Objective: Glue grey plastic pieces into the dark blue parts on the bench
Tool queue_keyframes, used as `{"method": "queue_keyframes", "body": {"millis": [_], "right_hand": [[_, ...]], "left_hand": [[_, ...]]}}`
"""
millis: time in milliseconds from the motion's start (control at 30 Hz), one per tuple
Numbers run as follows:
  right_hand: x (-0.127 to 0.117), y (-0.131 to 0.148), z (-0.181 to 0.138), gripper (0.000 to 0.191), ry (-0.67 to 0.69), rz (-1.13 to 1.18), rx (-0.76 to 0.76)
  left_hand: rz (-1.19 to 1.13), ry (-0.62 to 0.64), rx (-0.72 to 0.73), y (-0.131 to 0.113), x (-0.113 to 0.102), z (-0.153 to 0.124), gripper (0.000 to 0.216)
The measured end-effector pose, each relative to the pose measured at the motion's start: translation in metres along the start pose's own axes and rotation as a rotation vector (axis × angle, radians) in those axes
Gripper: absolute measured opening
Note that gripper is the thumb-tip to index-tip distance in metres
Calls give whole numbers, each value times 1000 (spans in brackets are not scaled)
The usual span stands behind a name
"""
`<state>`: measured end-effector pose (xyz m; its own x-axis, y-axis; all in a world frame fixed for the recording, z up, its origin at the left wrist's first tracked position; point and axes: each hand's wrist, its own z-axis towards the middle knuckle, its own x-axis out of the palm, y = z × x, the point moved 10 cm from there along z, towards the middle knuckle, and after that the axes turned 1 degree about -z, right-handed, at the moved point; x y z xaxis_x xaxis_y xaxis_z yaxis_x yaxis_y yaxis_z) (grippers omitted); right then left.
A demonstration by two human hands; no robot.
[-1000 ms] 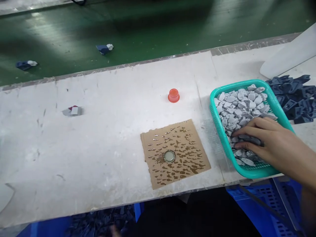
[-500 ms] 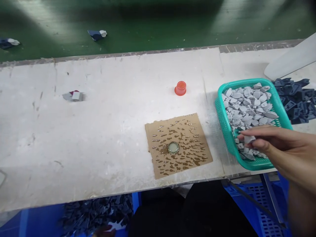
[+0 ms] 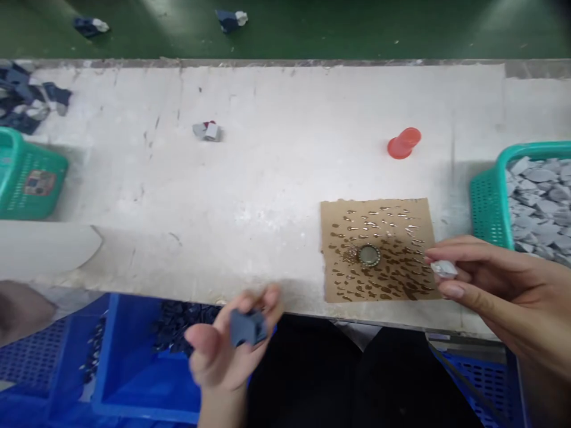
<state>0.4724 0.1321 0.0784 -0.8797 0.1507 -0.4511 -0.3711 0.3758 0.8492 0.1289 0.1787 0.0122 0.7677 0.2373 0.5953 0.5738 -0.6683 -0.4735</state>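
A long white surface [image 3: 267, 178] is seen, with a blue bin [image 3: 134, 356] of dark pieces below its near edge. A teal basket [image 3: 484, 202] of grey pieces stands at the right; just left of it lies a glue-spotted cardboard square [image 3: 401, 220]. The right hand [image 3: 499, 285] is closed on a small grey piece [image 3: 444, 269] at the cardboard's right edge. The left hand [image 3: 223, 351] is held low, near, pinching a dark blue piece [image 3: 247, 327].

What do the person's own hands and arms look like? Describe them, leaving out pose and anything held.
Both the left hand and the right hand are bare: no gloves, rings or watch visible. The forearms in view show no sleeves. The left hand is motion-blurred, so finer detail cannot be told.
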Motion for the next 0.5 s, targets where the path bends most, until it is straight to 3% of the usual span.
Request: {"method": "queue_keyframes", "body": {"millis": [67, 133, 267, 400, 500], "right_hand": [[0, 19, 1, 32, -81, -290, -169], [10, 45, -1, 27, -128, -528, -398], [54, 72, -4, 46, 32, -690, -741], [71, 69, -3, 63, 106, -737, -781], [48, 53, 0, 49, 15, -624, -616]], "left_hand": [[40, 159, 59, 12, 47, 19, 34], [95, 263, 88, 25, 81, 35, 28], [61, 330, 76, 44, 105, 51, 48], [58, 357, 85, 47, 107, 49, 42], [57, 388, 143, 45, 112, 44, 30]]}}
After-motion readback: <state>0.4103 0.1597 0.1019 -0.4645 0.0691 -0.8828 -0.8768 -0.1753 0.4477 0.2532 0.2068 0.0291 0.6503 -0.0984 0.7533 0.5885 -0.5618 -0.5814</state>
